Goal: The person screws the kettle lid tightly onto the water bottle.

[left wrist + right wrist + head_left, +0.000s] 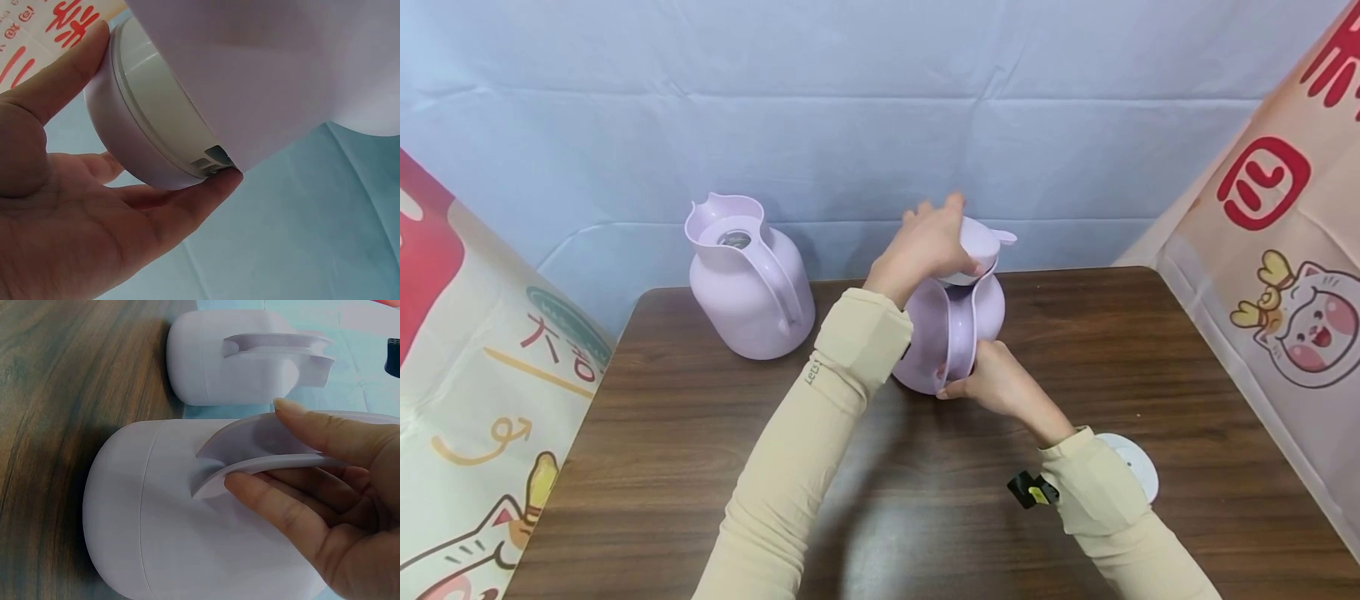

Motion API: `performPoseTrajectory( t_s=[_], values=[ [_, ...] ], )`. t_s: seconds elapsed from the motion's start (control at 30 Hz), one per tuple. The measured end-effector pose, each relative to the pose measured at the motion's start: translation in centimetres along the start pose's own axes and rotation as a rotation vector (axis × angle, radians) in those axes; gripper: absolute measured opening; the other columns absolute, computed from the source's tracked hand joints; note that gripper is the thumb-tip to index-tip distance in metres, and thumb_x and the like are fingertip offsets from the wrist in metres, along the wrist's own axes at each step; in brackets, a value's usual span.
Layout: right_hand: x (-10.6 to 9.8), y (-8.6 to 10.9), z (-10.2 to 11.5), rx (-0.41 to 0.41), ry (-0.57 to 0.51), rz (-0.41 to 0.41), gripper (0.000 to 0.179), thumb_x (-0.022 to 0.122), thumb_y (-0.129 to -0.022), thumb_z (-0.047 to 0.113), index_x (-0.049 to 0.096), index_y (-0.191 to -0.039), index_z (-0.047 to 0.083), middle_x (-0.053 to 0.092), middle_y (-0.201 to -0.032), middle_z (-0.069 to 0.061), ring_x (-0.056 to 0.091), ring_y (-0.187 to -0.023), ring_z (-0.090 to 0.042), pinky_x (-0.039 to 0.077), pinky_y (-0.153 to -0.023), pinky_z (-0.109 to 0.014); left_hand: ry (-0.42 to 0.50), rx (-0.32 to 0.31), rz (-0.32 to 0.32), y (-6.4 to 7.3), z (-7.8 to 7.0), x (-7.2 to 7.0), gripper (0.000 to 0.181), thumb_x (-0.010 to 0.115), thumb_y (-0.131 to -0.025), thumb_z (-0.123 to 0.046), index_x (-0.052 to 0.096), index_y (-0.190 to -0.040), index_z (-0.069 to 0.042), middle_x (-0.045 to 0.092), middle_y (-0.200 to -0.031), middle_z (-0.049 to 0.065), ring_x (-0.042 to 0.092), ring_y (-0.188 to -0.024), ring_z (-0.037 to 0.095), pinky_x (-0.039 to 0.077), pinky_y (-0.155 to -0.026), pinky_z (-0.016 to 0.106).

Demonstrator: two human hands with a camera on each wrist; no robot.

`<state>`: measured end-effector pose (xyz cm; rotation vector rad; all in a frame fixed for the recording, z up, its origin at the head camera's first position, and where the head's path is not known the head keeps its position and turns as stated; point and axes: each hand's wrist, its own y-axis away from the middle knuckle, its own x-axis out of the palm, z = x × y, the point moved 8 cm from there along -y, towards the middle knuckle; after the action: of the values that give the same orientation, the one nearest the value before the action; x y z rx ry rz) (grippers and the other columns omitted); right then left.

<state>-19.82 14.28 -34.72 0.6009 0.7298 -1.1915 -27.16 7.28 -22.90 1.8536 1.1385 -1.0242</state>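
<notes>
A lavender vacuum jug [921, 346] stands on the wooden table, its handle [961, 333] facing me. My left hand [922, 243] grips a lavender lid [977, 242] with a small tab, thumb on one side and fingers on the other. In the left wrist view, the lid's white inner part [165, 94] sits partly inside the jug's collar [250, 69], with a small opening in its side near a fingertip. My right hand [997, 385] holds the jug's handle low down. In the right wrist view, the thumb and fingers [275, 500] pinch round the handle's edges.
To the left stands a second lavender jug [760, 300], its top uncovered. A white round disc [1138, 467] lies on the table [700, 483], partly behind the right forearm. A pale cloth [850, 100] hangs behind the table, with printed sheets [1300, 350] at both sides.
</notes>
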Motion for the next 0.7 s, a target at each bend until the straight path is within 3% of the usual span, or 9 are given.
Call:
performPoseTrajectory(
  t_s=[0.7],
  values=[
    [0.0,0.04,0.11,0.014,-0.003,0.018,0.028,0.081,-0.063,0.017,0.064,-0.08,0.005,0.062,-0.078,-0.005,0.055,-0.075,-0.02,0.044,-0.068,-0.037,0.08,0.048,0.016,-0.04,0.59,0.55,0.079,0.067,-0.082,-0.032,0.02,-0.143,-0.015,0.031,-0.137,0.01,0.031,-0.121,0.023,0.03,-0.096,0.033]
  ],
)
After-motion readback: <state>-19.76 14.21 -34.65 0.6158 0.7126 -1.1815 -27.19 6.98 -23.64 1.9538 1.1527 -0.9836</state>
